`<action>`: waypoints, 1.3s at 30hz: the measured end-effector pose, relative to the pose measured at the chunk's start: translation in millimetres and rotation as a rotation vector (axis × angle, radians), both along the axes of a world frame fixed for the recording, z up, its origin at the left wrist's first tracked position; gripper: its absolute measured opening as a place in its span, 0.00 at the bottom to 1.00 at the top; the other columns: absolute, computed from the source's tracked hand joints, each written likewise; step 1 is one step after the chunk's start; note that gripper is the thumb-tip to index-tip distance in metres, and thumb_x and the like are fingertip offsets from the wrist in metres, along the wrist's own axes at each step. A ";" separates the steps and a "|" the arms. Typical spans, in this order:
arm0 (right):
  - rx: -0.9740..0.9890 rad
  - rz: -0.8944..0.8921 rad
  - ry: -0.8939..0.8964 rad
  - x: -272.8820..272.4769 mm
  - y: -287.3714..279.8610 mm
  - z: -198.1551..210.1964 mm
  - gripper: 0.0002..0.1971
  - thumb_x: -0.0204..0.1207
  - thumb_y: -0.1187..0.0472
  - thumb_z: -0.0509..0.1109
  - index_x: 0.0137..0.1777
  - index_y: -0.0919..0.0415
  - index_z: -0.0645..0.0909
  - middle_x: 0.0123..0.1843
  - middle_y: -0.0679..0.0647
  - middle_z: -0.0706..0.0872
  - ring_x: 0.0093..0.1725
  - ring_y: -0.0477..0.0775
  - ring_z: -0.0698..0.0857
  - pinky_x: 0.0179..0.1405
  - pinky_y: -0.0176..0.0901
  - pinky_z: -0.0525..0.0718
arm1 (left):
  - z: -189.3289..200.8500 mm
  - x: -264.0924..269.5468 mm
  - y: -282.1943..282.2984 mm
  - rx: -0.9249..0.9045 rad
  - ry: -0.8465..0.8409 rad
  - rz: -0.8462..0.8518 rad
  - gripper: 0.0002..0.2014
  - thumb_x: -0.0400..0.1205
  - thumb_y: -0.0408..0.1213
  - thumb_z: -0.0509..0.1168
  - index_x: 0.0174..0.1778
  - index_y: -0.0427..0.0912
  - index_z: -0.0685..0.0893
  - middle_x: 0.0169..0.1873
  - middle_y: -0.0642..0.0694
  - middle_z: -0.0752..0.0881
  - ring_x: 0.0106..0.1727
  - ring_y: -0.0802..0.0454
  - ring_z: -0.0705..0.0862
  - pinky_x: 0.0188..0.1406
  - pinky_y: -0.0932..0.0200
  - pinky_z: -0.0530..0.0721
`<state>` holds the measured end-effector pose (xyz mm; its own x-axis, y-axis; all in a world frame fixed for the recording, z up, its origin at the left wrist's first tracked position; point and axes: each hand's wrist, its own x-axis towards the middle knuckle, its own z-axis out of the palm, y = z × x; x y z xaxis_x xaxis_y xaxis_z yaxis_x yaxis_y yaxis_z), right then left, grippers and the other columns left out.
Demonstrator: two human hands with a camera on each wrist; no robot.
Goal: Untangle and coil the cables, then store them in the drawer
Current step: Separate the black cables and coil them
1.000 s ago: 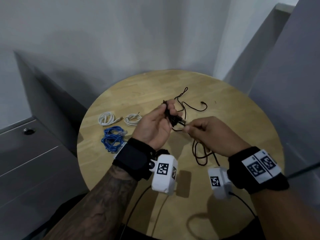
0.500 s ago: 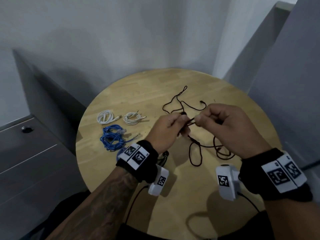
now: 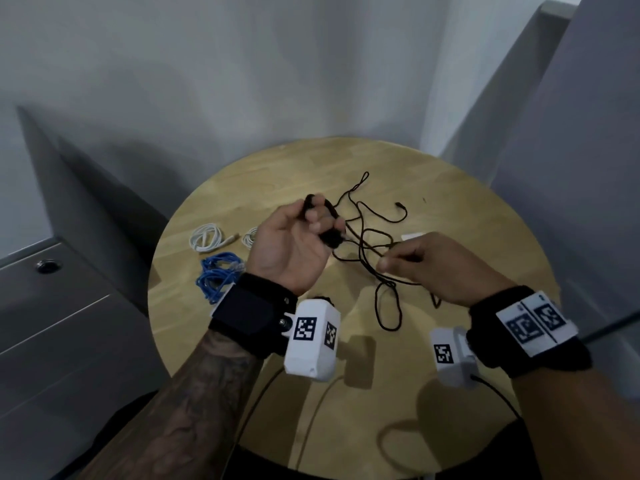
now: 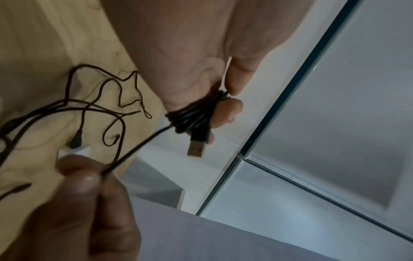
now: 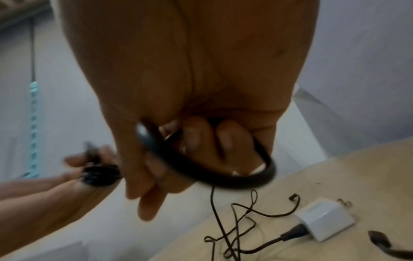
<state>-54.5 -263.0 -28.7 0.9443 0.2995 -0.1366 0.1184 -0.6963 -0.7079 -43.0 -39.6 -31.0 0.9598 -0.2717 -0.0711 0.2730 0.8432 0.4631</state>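
Over the round wooden bench (image 3: 450,393), the left hand (image 3: 291,247) is raised with its palm toward the camera, its fingers (image 4: 228,113) curled round a small coil (image 4: 194,114) of black cable. In the left-wrist view the turns of the coil wrap the fingers, and a USB plug (image 4: 196,146) hangs free below them. From the coil one strand runs across to the right hand (image 3: 436,265), whose thumb and fingers (image 4: 82,178) pinch it; the right-wrist view, somewhat blurred, shows a loop of that cable (image 5: 201,169) passing through the curled right fingers.

The rest of the black cable (image 3: 377,233) lies loose on the bench between and beyond the hands, in tangled loops, with one small connector end (image 3: 398,204) near the far side. A white charger block (image 5: 324,219) sits on the bench beside the loops, with a dark plug in it.

Left of the hands lie three bundled cables: a white coil (image 3: 206,239), a second white coil (image 3: 251,237) partly hidden by the left hand, and a blue bundle (image 3: 218,277) nearer the bench edge. A grey cabinet (image 3: 69,341) with drawer fronts and a round lock stands left of the bench; its drawers look closed. Both wrists wear black straps carrying white camera units with printed markers.
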 end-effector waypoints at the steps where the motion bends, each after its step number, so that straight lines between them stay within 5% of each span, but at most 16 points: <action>1: -0.030 0.041 0.021 -2.2 5.4 -0.6 0.06 0.79 0.47 0.74 0.48 0.44 0.92 0.42 0.45 0.92 0.41 0.39 0.88 0.43 0.38 0.81 | -0.8 1.0 -1.2 -0.006 0.002 0.056 0.14 0.88 0.36 0.49 0.48 0.35 0.78 0.30 0.49 0.75 0.28 0.54 0.77 0.54 0.53 0.81; 4: -0.031 0.151 0.051 -12.4 17.3 2.0 0.06 0.79 0.48 0.75 0.49 0.45 0.92 0.45 0.53 0.92 0.46 0.54 0.90 0.50 0.53 0.86 | -10.5 7.7 -2.0 0.107 -0.004 0.210 0.14 0.90 0.35 0.50 0.52 0.33 0.79 0.37 0.45 0.81 0.35 0.53 0.82 0.61 0.51 0.81; 7: 0.018 0.231 0.049 -22.2 25.4 10.8 0.09 0.80 0.52 0.74 0.41 0.53 0.90 0.27 0.48 0.80 0.27 0.45 0.76 0.33 0.41 0.75 | -19.0 5.4 -9.2 0.425 -0.148 0.327 0.12 0.89 0.33 0.54 0.54 0.31 0.81 0.40 0.42 0.86 0.40 0.49 0.87 0.54 0.51 0.84; 9: 0.057 0.228 -0.012 -25.6 27.4 16.0 0.12 0.80 0.54 0.75 0.35 0.54 0.87 0.24 0.46 0.74 0.25 0.43 0.70 0.29 0.35 0.70 | -21.1 -1.0 -16.5 0.776 -0.304 0.381 0.10 0.88 0.31 0.59 0.53 0.30 0.84 0.39 0.40 0.88 0.41 0.48 0.88 0.51 0.50 0.87; 13: 0.235 0.018 -0.196 -24.7 20.1 23.4 0.09 0.79 0.54 0.76 0.38 0.51 0.93 0.24 0.51 0.83 0.23 0.44 0.73 0.24 0.36 0.72 | -21.3 -10.9 -23.4 1.222 -0.579 0.146 0.15 0.88 0.38 0.58 0.45 0.33 0.85 0.34 0.47 0.87 0.37 0.52 0.85 0.45 0.48 0.85; 16: 0.299 -0.054 -0.237 -22.6 17.1 23.5 0.12 0.79 0.52 0.74 0.36 0.53 0.92 0.24 0.52 0.83 0.20 0.44 0.71 0.22 0.33 0.69 | -14.5 -17.0 -25.3 1.218 -0.563 -0.090 0.22 0.88 0.48 0.53 0.41 0.35 0.83 0.31 0.45 0.82 0.32 0.51 0.80 0.39 0.49 0.80; 20: 0.394 -0.107 -0.248 -17.2 17.8 20.0 0.11 0.81 0.54 0.73 0.43 0.58 0.93 0.34 0.52 0.91 0.34 0.43 0.86 0.37 0.31 0.81 | -5.9 -15.9 -19.2 1.172 -0.493 -0.184 0.17 0.89 0.41 0.57 0.46 0.33 0.85 0.36 0.40 0.80 0.31 0.58 0.77 0.39 0.59 0.80; 23: 0.458 -0.346 -0.370 0.6 3.1 18.0 0.08 0.82 0.57 0.73 0.47 0.60 0.90 0.34 0.42 0.87 0.29 0.34 0.80 0.31 0.29 0.80 | -10.0 -12.9 -9.4 1.267 -0.526 -0.214 0.13 0.86 0.40 0.63 0.42 0.35 0.84 0.33 0.47 0.80 0.34 0.57 0.78 0.42 0.55 0.84; 26: 0.477 -0.509 -0.376 16.1 -11.9 11.5 0.10 0.82 0.55 0.72 0.47 0.63 0.87 0.24 0.37 0.81 0.24 0.36 0.77 0.29 0.27 0.77 | -9.1 -11.9 -6.5 1.107 -0.411 -0.192 0.13 0.86 0.35 0.62 0.36 0.34 0.81 0.23 0.49 0.72 0.24 0.56 0.70 0.37 0.55 0.81; 29: 0.749 -0.560 -0.199 19.7 -12.9 8.3 0.16 0.81 0.49 0.72 0.35 0.55 0.86 0.26 0.45 0.73 0.23 0.42 0.69 0.30 0.33 0.71 | -8.5 -8.3 -7.3 0.975 -0.283 -0.157 0.15 0.85 0.33 0.62 0.31 0.40 0.78 0.19 0.53 0.65 0.20 0.56 0.63 0.31 0.59 0.78; 33: 1.199 -0.459 0.040 17.3 -16.5 15.0 0.25 0.77 0.44 0.71 0.20 0.49 0.71 0.22 0.47 0.62 0.28 0.49 0.70 0.47 0.45 0.73 | -13.7 -5.2 -5.7 0.946 -0.201 -0.049 0.14 0.85 0.35 0.63 0.32 0.39 0.78 0.19 0.53 0.64 0.20 0.56 0.63 0.30 0.59 0.81; 35: 1.082 -0.377 0.037 12.0 -20.7 13.7 0.21 0.76 0.47 0.73 0.24 0.52 0.76 0.23 0.48 0.72 0.33 0.51 0.78 0.56 0.46 0.78 | -14.5 -3.7 -6.2 0.919 -0.200 0.002 0.14 0.85 0.35 0.63 0.32 0.39 0.79 0.19 0.52 0.65 0.21 0.56 0.63 0.32 0.59 0.81; 37: 0.636 -0.324 -0.087 7.9 -23.7 7.4 0.17 0.76 0.55 0.77 0.30 0.62 0.79 0.33 0.49 0.86 0.41 0.50 0.87 0.57 0.40 0.80 | -14.8 -2.5 -7.6 0.886 -0.208 0.032 0.14 0.86 0.35 0.63 0.33 0.39 0.80 0.19 0.52 0.65 0.21 0.56 0.63 0.33 0.58 0.81; 39: 0.287 -0.238 -0.171 8.5 -23.9 -0.4 0.13 0.72 0.61 0.81 0.36 0.64 0.79 0.43 0.52 0.90 0.46 0.49 0.89 0.52 0.38 0.82 | -14.8 -3.0 -9.8 0.890 -0.224 0.034 0.13 0.86 0.35 0.62 0.34 0.38 0.80 0.19 0.53 0.66 0.21 0.56 0.64 0.34 0.58 0.82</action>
